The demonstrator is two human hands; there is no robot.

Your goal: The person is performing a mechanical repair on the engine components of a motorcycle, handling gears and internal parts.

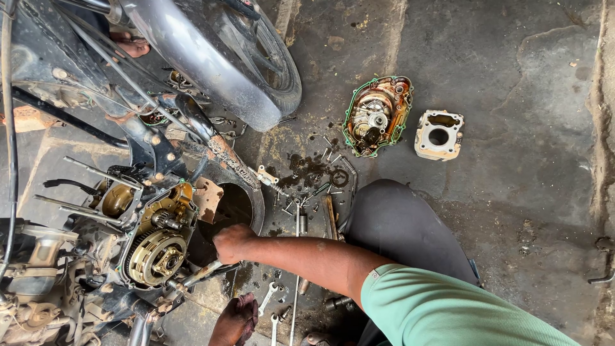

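My right hand [234, 242] reaches left from a green sleeve and is closed in a fist next to the open side of a motorcycle engine [128, 243]. It grips a metal tool handle [204, 273] that slants down-left toward the exposed clutch [157, 256]. My left hand [236, 318], dark with grease, is low at the bottom edge, on the floor beside several spanners [269, 298]. Whether its fingers hold anything is unclear.
The rear wheel [256, 57] and mudguard stand at the top. An engine side cover [377, 115] and a cylinder block [439, 134] lie on the oily concrete floor to the right. Bolts and small parts [314, 173] are scattered near my black-trousered knee [397, 221]. Another person's foot [131, 46] shows at top left.
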